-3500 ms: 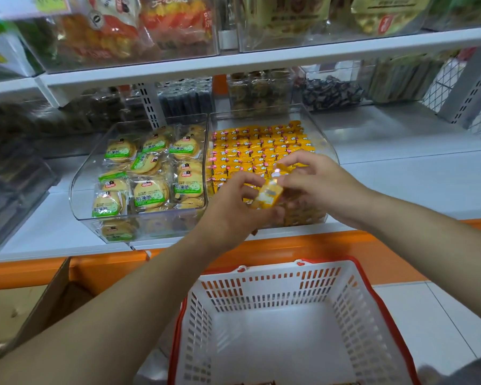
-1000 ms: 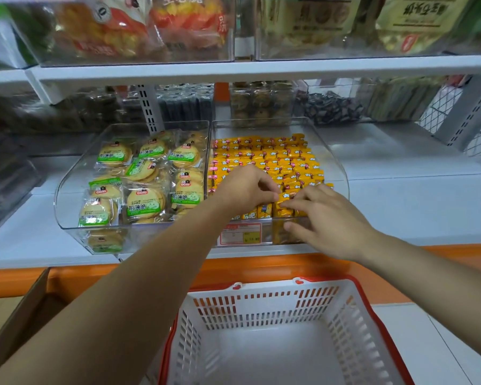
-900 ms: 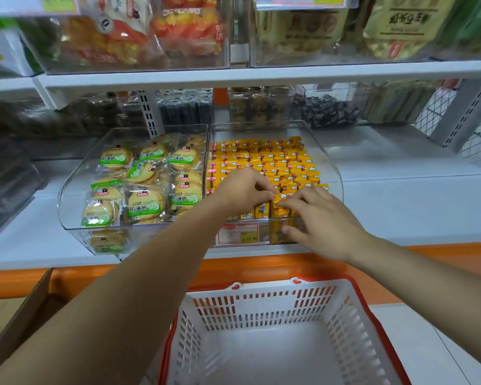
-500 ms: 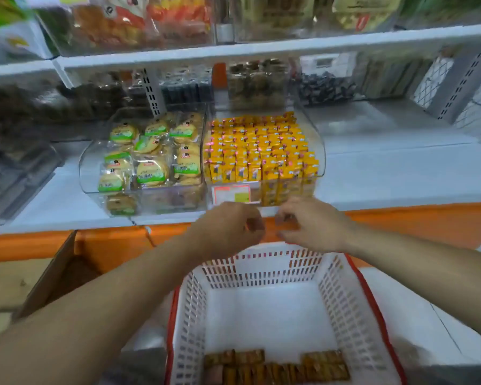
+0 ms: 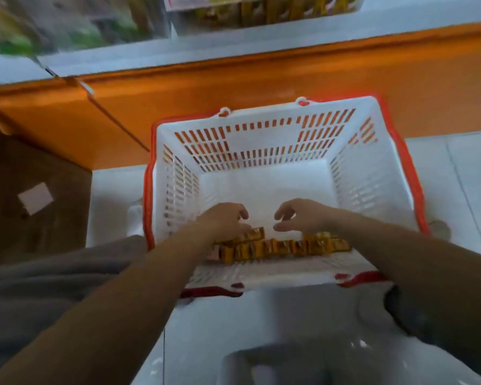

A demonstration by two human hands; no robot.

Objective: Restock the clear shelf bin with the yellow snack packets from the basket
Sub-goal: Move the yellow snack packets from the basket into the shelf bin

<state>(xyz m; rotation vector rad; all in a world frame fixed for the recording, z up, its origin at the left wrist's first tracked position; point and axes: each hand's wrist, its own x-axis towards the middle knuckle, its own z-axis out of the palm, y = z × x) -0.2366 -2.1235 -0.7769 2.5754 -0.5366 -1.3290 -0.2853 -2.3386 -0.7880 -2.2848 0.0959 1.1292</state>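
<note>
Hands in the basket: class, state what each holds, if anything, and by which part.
Right hand: nothing; it hovers, loosely curled, above the packets. Left hand: fingertips at the packets' left end; a grip cannot be told.

One basket (image 5: 261, 140). In it lies a single row of yellow packets (image 5: 275, 247), about a dozen; blur hides the exact count, and one more packet seems to lie on top of the row at its left end. Two hands are inside the basket, a left hand (image 5: 225, 220) and a right hand (image 5: 303, 218). One cardboard box (image 5: 39, 162) carries one white label (image 5: 35, 198). Two bins (image 5: 75, 26) show on the shelf, both blurred.
</note>
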